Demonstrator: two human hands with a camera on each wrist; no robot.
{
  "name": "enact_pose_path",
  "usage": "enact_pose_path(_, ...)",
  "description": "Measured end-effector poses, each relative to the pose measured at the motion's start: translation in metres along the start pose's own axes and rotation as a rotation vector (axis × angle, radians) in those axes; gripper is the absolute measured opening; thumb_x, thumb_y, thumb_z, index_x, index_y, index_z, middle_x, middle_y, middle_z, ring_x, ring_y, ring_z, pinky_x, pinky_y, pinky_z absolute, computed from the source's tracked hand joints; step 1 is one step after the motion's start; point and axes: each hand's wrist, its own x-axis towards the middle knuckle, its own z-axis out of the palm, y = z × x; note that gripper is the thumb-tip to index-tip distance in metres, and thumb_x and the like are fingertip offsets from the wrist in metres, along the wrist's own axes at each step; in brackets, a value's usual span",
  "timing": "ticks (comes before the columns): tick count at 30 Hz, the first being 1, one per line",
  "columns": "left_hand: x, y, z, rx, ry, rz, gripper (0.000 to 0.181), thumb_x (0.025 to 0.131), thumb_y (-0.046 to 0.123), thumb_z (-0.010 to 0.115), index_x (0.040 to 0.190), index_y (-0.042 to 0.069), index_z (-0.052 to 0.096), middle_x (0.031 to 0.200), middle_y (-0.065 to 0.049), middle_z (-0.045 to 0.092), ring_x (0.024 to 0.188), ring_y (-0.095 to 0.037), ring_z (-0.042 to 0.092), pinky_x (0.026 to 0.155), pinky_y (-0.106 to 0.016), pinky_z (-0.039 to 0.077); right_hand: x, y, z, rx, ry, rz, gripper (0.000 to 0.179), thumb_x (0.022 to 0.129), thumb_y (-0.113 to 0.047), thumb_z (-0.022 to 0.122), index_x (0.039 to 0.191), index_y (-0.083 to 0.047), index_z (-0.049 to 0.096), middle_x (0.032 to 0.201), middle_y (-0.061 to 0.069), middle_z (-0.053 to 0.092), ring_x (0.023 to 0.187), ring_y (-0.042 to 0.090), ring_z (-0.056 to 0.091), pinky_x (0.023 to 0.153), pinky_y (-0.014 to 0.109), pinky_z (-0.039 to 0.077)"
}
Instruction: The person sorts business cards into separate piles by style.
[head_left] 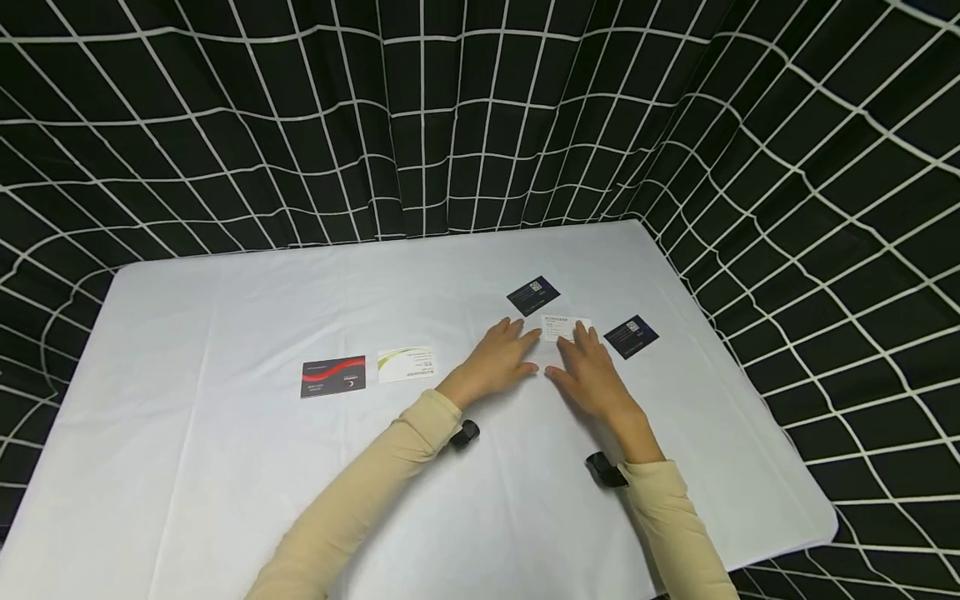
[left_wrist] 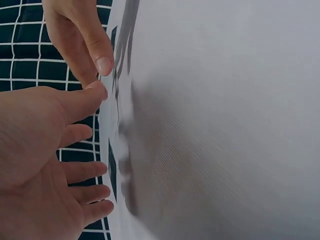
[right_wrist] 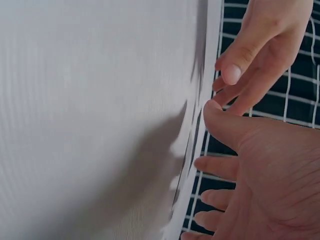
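A white business card [head_left: 555, 326] with small print lies on the table between two dark business cards. Over its near right part reach the fingers of my right hand [head_left: 592, 372], spread and loosely bent. My left hand [head_left: 497, 358] is just left of the white card, palm down, its fingers apart and pointing at it. One dark card [head_left: 533, 296] with a QR code lies beyond my left fingertips; the other dark card [head_left: 632, 337] lies right of my right hand. In the left wrist view, the left hand [left_wrist: 55, 160] has nothing between its fingers, and both thumbs come close together.
Left of my left hand lie a white card with a green curve [head_left: 406, 365] and a dark card with a red wave [head_left: 333, 377], side by side. A white cloth covers the table [head_left: 247, 467]. Black curtains with a white grid [head_left: 420, 125] stand behind and to the right.
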Motion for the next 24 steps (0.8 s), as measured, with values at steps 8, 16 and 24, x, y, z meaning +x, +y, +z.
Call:
enact_pose_path(8, 0.043, 0.013, -0.003, 0.042, -0.015, -0.042, 0.066, 0.098, 0.04, 0.057, 0.153, 0.013, 0.035, 0.155, -0.021, 0.032, 0.143, -0.041, 0.026, 0.116, -0.048, 0.026, 0.013, 0.031, -0.017, 0.036, -0.045, 0.032, 0.065, 0.097, -0.028, 0.062, 0.143, 0.011, 0.039, 0.155, 0.037, 0.011, 0.141, 0.056, 0.007, 0.112, 0.066, 0.015)
enact_pose_path(16, 0.061, 0.025, 0.012, 0.167, -0.12, -0.063, 0.065, 0.103, 0.046, 0.041, 0.158, 0.024, 0.015, 0.162, -0.015, 0.015, 0.148, -0.039, 0.007, 0.121, -0.045, 0.01, 0.033, 0.053, -0.017, 0.128, -0.09, 0.031, 0.067, 0.096, -0.024, 0.063, 0.146, 0.01, 0.034, 0.154, 0.036, 0.014, 0.142, 0.055, 0.008, 0.113, 0.065, 0.014)
enact_pose_path(24, 0.066, 0.023, 0.021, 0.248, -0.127, -0.054, 0.059, 0.105, 0.037, 0.039, 0.158, 0.02, 0.017, 0.162, -0.011, 0.018, 0.149, -0.034, 0.01, 0.121, -0.043, 0.011, 0.046, 0.06, -0.021, 0.115, -0.043, -0.01, 0.061, 0.093, -0.015, 0.068, 0.138, 0.016, 0.041, 0.145, 0.035, 0.035, 0.136, 0.049, 0.032, 0.112, 0.058, 0.027)
